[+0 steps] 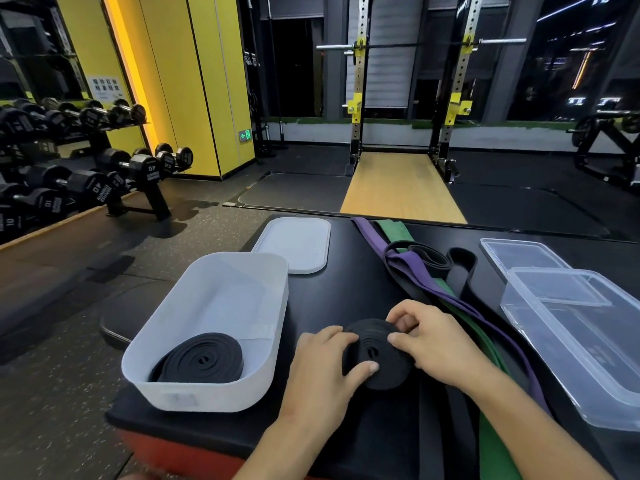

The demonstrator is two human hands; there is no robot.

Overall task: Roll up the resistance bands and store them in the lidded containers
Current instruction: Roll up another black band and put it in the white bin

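We see a rolled band (375, 355), black, at 6 o'clock in our view. A second coil (202, 358), also black, sits at 8 o'clock inside a frosted white tub (214, 289), whose lid (294, 244) is the same milky white. From 12 to 3 o'clock of the roll we find loose bands: a purple band (408, 266), a green band (391, 226) and a black band (462, 271). The container (571, 341) at 4 o'clock is colourless and clear. The bench top (346, 289) is black with a red side (166, 448). The floor (52, 410) is dark grey with pale speckles, the wall panels (194, 81) at 11 o'clock are yellow, and the platform (398, 188) is tan wood.
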